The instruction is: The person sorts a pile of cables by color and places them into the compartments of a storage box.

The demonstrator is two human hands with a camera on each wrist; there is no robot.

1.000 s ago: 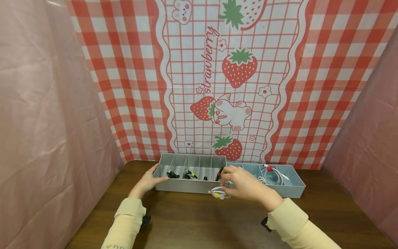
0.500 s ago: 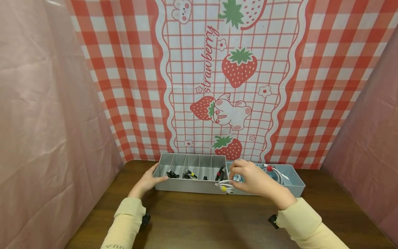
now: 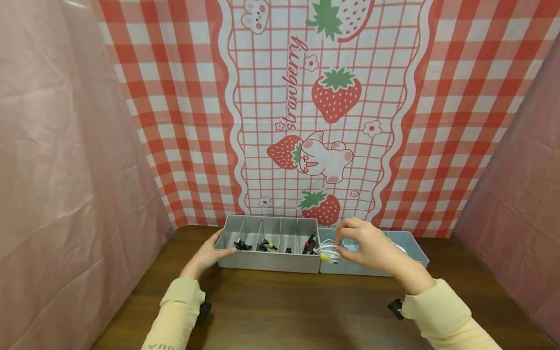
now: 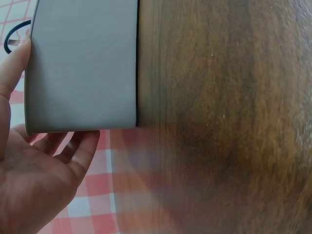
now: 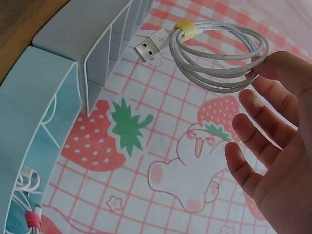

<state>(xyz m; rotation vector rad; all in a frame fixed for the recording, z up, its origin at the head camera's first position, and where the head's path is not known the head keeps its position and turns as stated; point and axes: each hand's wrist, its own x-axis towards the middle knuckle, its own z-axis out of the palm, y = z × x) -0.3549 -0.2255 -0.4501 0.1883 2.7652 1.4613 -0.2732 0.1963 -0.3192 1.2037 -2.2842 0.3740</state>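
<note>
My right hand [image 3: 369, 245] pinches a coiled white USB cable [image 3: 329, 252] between thumb and forefinger. In the right wrist view, a yellow tie [image 5: 185, 30] binds the coil near its USB plug [image 5: 151, 45], while the other fingers are spread apart from it. In the head view the cable hangs by the left end of the light-blue divided box [image 3: 358, 267]. My left hand [image 3: 206, 253] holds the left end of the grey divided box [image 3: 269, 262], thumb at the front rim and fingers against the end wall, as the left wrist view shows.
Inside the grey box lie black cables [image 3: 242, 245], one with a yellow tie [image 3: 270, 245] and one with a red tie [image 3: 307, 245]. White cables [image 5: 28, 180] sit in the blue box. Both boxes stand on the wooden table [image 3: 280, 311] before a strawberry-print cloth [image 3: 337, 97].
My right hand has carried the white USB cable rightward and slightly up, from in front of the grey box to the blue box's left end. The left hand has stayed put.
</note>
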